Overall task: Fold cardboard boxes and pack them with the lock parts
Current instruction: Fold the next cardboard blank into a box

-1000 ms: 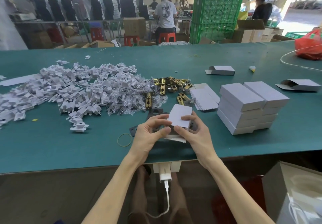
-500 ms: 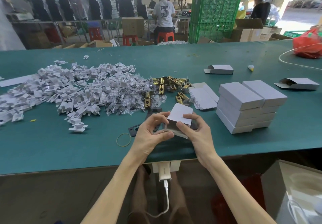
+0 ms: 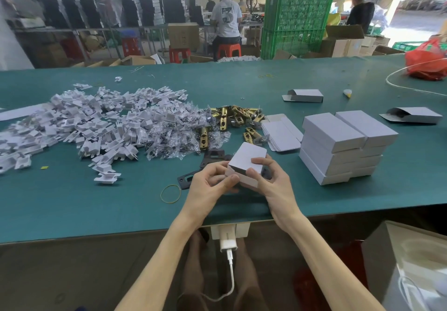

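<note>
While both hands hold it just above the green surface (image 3: 96,202), the small white cardboard box (image 3: 249,157) has its top flap lifted at an angle. The left hand (image 3: 210,185) grips the box's left end, its fingers (image 3: 229,180) curled with the thumb pressed on the front wall. The right hand (image 3: 273,182) grips the right end, its fingers (image 3: 261,162) bent over the flap.

Relative to the held box:
- Black metal strike plates (image 3: 214,156) lie just behind and left.
- Brass latch parts (image 3: 232,117) lie farther behind.
- A heap of white cardboard inserts (image 3: 84,127) lies well to the left.
- Flat white box blanks (image 3: 280,136) lie behind and right.
- A stack of closed white boxes (image 3: 338,146) stands to the right.
- A yellow rubber band (image 3: 171,194) lies near, to the left.
</note>
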`<state>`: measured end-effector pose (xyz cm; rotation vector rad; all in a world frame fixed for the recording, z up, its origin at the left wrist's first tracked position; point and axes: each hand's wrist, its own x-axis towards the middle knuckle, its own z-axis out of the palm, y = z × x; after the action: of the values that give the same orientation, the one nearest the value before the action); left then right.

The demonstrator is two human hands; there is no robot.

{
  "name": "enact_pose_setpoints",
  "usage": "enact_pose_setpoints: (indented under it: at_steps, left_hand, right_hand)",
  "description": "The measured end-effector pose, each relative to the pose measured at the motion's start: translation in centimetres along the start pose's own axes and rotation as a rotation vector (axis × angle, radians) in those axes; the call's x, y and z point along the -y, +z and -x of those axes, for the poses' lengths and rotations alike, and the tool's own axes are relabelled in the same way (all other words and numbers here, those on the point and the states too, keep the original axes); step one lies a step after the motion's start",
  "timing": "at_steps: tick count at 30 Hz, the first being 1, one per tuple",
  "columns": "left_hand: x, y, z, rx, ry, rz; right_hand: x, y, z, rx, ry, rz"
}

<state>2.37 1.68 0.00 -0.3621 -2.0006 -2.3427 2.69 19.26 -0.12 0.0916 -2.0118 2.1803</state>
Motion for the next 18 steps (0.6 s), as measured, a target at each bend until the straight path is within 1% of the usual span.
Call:
enact_pose_setpoints:
  at_steps: [3, 9, 14, 18]
  left_hand:
    - [0.01, 0.15, -0.03, -0.055, -0.013, -0.013]
    - [-0.26, 0.28, 0.1, -0.085, -0.023, -0.039]
    - [-0.26, 0.45, 0.12, -0.121, -0.017, -0.014]
    - [-0.31, 0.24, 0.08, -0.161, -0.015, 0.041]
  right_hand:
    - [0.3, -0.01, 0.06, 0.04, 0.025, -0.097]
    - [0.73, 0.18, 0.09, 0.08, -0.05, 0.05]
    - [0.82, 0.32, 0.2, 0.118, 0.002, -0.063]
    - [0.81, 0.42, 0.46, 0.116, -0.077, -0.012]
